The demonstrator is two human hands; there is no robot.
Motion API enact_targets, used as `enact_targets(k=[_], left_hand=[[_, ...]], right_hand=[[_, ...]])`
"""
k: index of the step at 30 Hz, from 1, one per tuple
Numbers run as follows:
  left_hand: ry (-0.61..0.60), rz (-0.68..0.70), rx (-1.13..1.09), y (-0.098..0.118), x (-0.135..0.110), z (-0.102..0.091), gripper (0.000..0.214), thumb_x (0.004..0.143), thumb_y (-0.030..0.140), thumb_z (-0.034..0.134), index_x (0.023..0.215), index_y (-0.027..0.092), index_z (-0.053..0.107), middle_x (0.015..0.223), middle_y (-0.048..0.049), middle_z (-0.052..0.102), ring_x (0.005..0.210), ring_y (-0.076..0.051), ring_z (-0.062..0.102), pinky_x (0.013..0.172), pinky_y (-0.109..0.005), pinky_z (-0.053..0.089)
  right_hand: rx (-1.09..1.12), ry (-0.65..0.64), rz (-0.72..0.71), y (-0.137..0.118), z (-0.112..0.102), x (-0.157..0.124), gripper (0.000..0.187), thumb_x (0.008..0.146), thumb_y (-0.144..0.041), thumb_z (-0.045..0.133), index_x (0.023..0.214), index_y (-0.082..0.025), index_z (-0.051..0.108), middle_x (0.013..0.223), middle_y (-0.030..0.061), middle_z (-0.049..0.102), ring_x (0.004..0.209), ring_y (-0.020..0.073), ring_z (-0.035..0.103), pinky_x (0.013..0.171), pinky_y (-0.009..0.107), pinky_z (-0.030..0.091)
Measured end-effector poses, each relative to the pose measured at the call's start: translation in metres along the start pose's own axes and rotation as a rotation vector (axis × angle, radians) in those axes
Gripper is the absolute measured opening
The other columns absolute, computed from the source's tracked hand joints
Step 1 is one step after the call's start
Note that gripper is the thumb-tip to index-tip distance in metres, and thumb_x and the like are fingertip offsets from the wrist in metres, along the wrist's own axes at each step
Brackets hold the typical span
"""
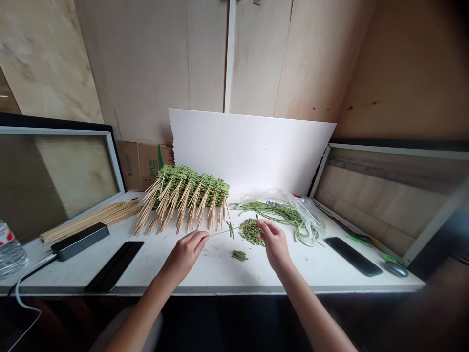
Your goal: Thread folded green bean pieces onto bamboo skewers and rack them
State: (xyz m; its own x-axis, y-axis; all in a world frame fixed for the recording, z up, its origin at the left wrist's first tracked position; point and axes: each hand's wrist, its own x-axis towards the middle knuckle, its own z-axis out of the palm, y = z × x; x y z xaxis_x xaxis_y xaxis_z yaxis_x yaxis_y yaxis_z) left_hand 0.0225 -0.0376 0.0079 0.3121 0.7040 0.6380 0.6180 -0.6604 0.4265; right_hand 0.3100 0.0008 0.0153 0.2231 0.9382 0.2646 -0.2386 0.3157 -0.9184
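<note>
"Over the middle of the bench (pixel 205 275), what are the two hands doing?"

"The left hand (pixel 187 248) pinches a thin skewer (pixel 219 232), its fingers curled in. The right hand (pixel 274 241) has thumb and fingers closed on a short bean piece (pixel 257 217) by the skewer's right end."

"Anything on the skewer?"

"Yes, a few green pieces (pixel 230 230) sit crosswise on it, between the hands."

"What's hard to make out?"

"Whether the skewer's tip has entered that bean piece: the right fingertips cover it. The right hand also hides part of the cut bean pile (pixel 249 233). The skewer's left end is lost inside the left grip. At far left, a bottle (pixel 10 253) is cut off by the view's edge."

"And the room around them?"

"White bench top runs from a small bean cluster (pixel 240 255) to the near edge. A black phone (pixel 115 266) reaches that edge at left; a mouse (pixel 396 269) lies at right. On the far side, loaded skewers (pixel 194 188) are heaped left, their sticks pointing near, and long beans (pixel 273 211) lie right, partly under a clear bag (pixel 306 210)."
</note>
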Motion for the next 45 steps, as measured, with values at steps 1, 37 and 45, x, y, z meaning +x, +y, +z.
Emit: enact_targets(k=[1, 37, 45], left_hand=[[0.001, 0.007, 0.000, -0.001, 0.000, -0.001, 0.020, 0.108, 0.027, 0.043, 0.111, 0.022, 0.063, 0.100, -0.0062, 0.070, 0.091, -0.020, 0.068, 0.081, -0.030, 0.050], [0.152, -0.043, -0.023, -0.010, 0.001, 0.000, 0.019, 0.106, 0.030, 0.048, 0.108, 0.020, 0.064, 0.098, -0.0070, 0.072, 0.081, -0.018, 0.069, 0.075, -0.028, 0.053], [0.076, -0.055, -0.060, -0.001, 0.000, 0.004, 0.017, 0.106, 0.028, 0.046, 0.107, 0.021, 0.062, 0.091, -0.0043, 0.068, 0.078, -0.016, 0.064, 0.075, -0.027, 0.050]], right_hand=[[-0.011, 0.000, -0.011, 0.000, 0.000, 0.000, 0.030, 0.073, -0.048, 0.087, 0.086, -0.021, 0.079, 0.086, 0.0026, 0.073, 0.063, 0.0142, 0.054, 0.064, 0.030, 0.044], [0.041, -0.193, 0.020, -0.024, 0.007, -0.003, 0.034, 0.077, -0.055, 0.082, 0.081, -0.024, 0.069, 0.076, 0.0005, 0.062, 0.066, 0.0158, 0.054, 0.061, 0.027, 0.047], [0.188, -0.080, -0.033, -0.018, 0.002, -0.003, 0.024, 0.075, -0.040, 0.083, 0.080, -0.026, 0.064, 0.081, 0.0011, 0.066, 0.079, 0.0203, 0.065, 0.073, 0.032, 0.054]])
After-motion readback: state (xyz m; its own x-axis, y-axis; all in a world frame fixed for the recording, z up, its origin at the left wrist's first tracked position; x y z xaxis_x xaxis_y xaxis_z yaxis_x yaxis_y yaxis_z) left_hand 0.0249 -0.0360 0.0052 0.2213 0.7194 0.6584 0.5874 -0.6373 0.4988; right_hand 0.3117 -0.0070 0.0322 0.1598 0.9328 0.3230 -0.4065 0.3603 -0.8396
